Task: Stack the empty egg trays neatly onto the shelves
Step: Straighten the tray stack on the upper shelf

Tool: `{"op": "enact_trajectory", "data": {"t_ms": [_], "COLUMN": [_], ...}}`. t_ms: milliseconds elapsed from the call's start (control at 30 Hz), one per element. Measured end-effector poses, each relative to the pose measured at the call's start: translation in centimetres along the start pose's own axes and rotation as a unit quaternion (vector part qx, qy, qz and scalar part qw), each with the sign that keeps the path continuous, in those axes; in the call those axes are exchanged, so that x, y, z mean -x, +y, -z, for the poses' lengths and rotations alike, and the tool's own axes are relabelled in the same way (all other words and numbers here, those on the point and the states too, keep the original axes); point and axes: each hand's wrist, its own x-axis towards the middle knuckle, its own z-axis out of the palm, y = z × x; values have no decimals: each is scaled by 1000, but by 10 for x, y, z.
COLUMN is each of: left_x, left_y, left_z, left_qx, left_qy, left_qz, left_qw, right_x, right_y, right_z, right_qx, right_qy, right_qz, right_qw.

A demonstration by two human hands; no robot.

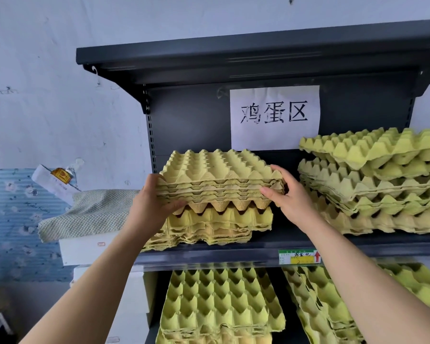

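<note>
Fingers curled, the left hand (154,202) cups the near-left corner of a nested bundle of trays (219,177) and the right hand (289,197) pinches its right edge, poised over the lower stack (216,227) on the middle shelf (209,254). The dimpled yellow-green pulp looks light and stiff but crushable at the rims, so gripping opposite edges with support underneath seems right.

Bright, soft, even light fills the frame, with a cool bluish cast on the pale painted wall (60,83) at the upper left. The dark grey metal top shelf (233,53) shades the panel beneath it. The stack of yellow moulded-pulp egg trays (219,175) at centre is sharp, with soft shadow underneath. The white paper sign (274,115) looks slightly washed out. Wide-angle distortion bends the shelf towards the right edge, and the lower left corner is blurred.
</note>
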Motion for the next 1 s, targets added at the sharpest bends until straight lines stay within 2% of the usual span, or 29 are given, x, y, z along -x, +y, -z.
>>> {"op": "enact_trajectory", "data": {"t_ms": [267, 667, 1000], "left_x": [-6, 7, 4], "left_y": [4, -29, -17], "left_z": [28, 26, 30], "left_qx": [32, -12, 13], "left_qy": [58, 6, 32], "left_qz": [-9, 28, 22], "left_qw": [998, 1000, 999], "right_x": [-10, 6, 4], "right_y": [-29, -6, -20], "right_z": [-6, -42, -28], "right_qx": [-19, -10, -20], "right_qy": [35, -3, 10], "right_qz": [45, 2, 27], "right_qw": [998, 1000, 999]}}
